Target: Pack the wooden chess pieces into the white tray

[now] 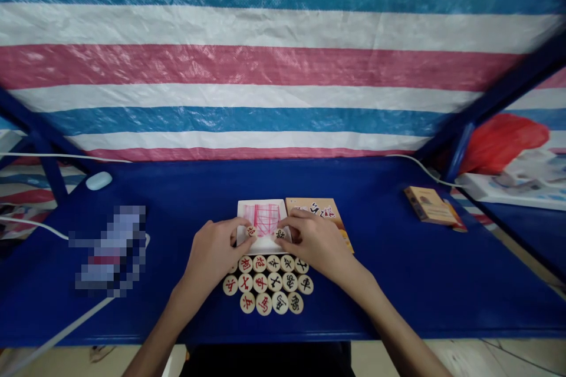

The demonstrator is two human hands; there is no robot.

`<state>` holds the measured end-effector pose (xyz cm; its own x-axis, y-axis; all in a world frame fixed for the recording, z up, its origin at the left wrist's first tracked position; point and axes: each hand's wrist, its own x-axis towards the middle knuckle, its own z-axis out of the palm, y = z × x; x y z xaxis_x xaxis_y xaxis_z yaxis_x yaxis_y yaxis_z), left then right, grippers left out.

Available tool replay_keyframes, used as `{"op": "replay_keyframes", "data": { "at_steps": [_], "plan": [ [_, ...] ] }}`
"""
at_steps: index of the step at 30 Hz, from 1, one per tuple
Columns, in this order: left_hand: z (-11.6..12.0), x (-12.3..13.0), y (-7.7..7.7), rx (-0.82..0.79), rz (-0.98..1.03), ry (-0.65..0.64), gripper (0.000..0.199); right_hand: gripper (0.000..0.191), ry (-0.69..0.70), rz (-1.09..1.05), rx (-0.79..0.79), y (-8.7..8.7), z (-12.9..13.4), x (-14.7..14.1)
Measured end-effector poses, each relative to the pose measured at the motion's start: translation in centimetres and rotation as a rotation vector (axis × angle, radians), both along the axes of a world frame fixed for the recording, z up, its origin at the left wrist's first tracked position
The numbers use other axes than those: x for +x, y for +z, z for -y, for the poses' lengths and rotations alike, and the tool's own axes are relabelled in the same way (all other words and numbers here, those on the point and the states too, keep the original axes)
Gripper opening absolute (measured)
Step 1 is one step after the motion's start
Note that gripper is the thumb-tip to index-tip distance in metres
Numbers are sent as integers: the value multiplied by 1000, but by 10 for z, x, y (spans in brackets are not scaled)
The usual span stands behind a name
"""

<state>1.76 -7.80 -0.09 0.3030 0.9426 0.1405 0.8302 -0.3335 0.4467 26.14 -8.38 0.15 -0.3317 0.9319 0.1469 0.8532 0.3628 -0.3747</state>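
Disc (pixel 251 232) gripped in left hand (pixel 213 244), second disc (pixel 280 235) in right hand (pixel 319 241), fingers (pixel 236 224) closed on both, white box (pixel 264 245) beneath, further discs (pixel 260 282) arranged in rows nearby

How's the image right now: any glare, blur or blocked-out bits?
Head view: glare streaks the striped sheet; head view, right edge: the blue bar looks soft; head view, left: a pixelated patch hides what lies there; head view, centre: the rows of pieces look fairly sharp.
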Motion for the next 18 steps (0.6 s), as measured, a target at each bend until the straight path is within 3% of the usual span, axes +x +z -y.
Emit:
{"op": "replay_keyframes", "data": {
  "at_steps": [5, 10, 14, 18],
  "plan": [
    [6, -2, 4, 84, 244, 47, 21, 14, -66, -191, -46, 7, 2, 5],
    [27, -3, 5, 213, 484, 92, 20, 19, -89, -465, -61, 10, 13, 14],
    [42, -7, -5, 260, 541, 141, 27, 22, -148, -603, 3, 3, 26, 11],
    [52, -5, -12, 285, 554, 59, 33, 27, -117, -644, 47, -2, 41, 0]
  ]
}}
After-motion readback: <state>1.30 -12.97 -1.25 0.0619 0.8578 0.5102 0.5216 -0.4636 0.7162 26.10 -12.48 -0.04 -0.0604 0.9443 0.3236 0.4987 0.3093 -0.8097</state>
